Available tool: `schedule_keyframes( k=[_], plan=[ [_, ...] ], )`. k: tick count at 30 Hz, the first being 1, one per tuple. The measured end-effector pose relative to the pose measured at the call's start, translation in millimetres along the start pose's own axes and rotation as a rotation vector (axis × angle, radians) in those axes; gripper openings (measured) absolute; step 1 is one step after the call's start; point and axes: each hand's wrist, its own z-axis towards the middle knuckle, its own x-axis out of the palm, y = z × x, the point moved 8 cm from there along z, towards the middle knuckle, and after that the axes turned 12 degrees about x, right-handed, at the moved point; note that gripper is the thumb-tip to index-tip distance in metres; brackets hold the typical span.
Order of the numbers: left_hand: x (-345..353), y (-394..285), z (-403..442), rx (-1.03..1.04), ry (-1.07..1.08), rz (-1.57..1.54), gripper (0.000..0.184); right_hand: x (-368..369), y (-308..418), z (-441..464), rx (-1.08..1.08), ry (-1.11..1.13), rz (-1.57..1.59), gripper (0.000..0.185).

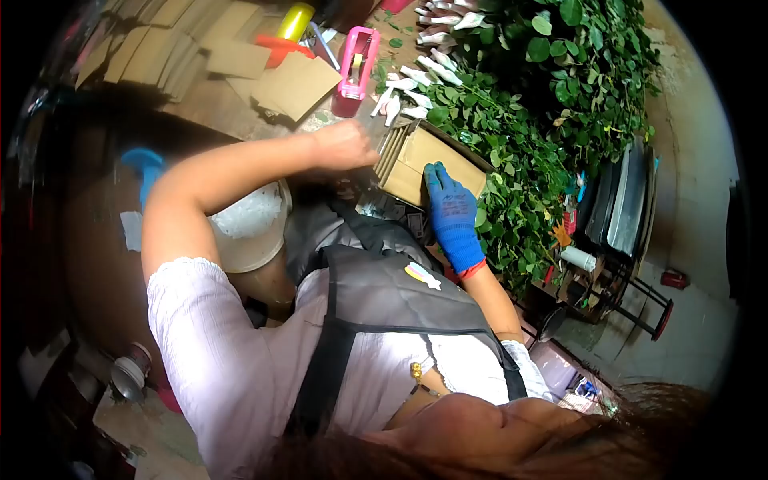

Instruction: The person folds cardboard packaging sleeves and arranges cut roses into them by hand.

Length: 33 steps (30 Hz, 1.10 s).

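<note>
My bare left hand (348,146), slightly blurred, is closed in a fist beside the left edge of a brown cardboard piece (428,160). What its fingers hold, if anything, is hidden. My right hand (454,206) wears a blue knitted glove with a red cuff. Its fingers lie stretched out on the flat face of the cardboard, which shows several layered edges on its left side. Just beyond the cardboard are slim white sleeves (416,76) and leafy green stems (512,120).
A pink tape dispenser (356,72) stands on the table, with loose cardboard sheets (296,84) and a red-orange object (284,50) to its left. A white bucket (252,228) sits below my left forearm. A cart with black panels (624,196) stands at the right.
</note>
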Motion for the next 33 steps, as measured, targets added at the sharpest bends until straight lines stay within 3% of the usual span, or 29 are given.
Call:
schedule_keyframes(
  k=[2,6,10,13,15,17,20,22,24,25,27,28,29,30,31,33],
  plan=[
    [-13,-3,-3,0.213,-0.291,0.31,0.011,3,6,-3,-0.004,-0.035,0.013,0.051],
    [-33,52,27,-0.194,-0.261,0.676,0.013,-3,-2,-1,0.01,-0.066,0.008,0.051],
    [-28,73,60,0.007,-0.298,0.532,0.016,-4,-2,-2,0.026,-0.066,0.049,0.051],
    [-18,93,74,0.021,-0.198,0.269,0.017,-10,-2,-3,0.044,-0.083,0.092,0.051],
    [-23,104,68,-0.028,-0.252,0.094,0.018,-8,0,-5,0.049,-0.101,0.138,0.052],
    [-18,107,69,-0.106,-0.06,0.076,0.014,-2,-4,-2,0.06,-0.123,0.18,0.054],
    [-25,90,55,-0.002,-0.463,0.272,0.009,-25,-7,-10,0.072,-0.121,0.295,0.055],
    [-32,82,38,-0.101,-0.447,0.394,0.017,-40,-12,-20,0.064,-0.185,0.465,0.057],
    [-39,89,4,-0.274,-0.698,0.316,0.014,-57,-14,-33,0.061,-0.243,0.658,0.063],
    [-76,79,-14,-0.42,-0.538,0.193,0.022,-67,-11,-39,0.062,-0.269,0.771,0.068],
    [-99,58,-31,-0.529,-0.508,-0.173,0.05,-69,4,-39,0.049,-0.121,1.009,0.106],
    [-95,40,-25,-0.48,-0.643,-0.5,0.053,-66,11,-36,0.042,-0.072,1.107,0.113],
    [-110,10,-14,-0.481,-0.568,-0.809,0.067,-64,19,-34,0.029,-0.021,1.207,0.12],
    [-95,-24,7,-0.301,-0.535,-0.937,0.074,-72,23,-31,-0.016,-0.103,1.112,0.122],
    [-93,-46,22,-0.167,-0.54,-0.936,0.08,-76,20,-32,-0.035,-0.143,1.314,0.114],
    [-102,-80,44,0.059,-0.598,-0.821,0.091,-79,-4,-41,0.019,-0.306,1.182,0.102]
  ],
)
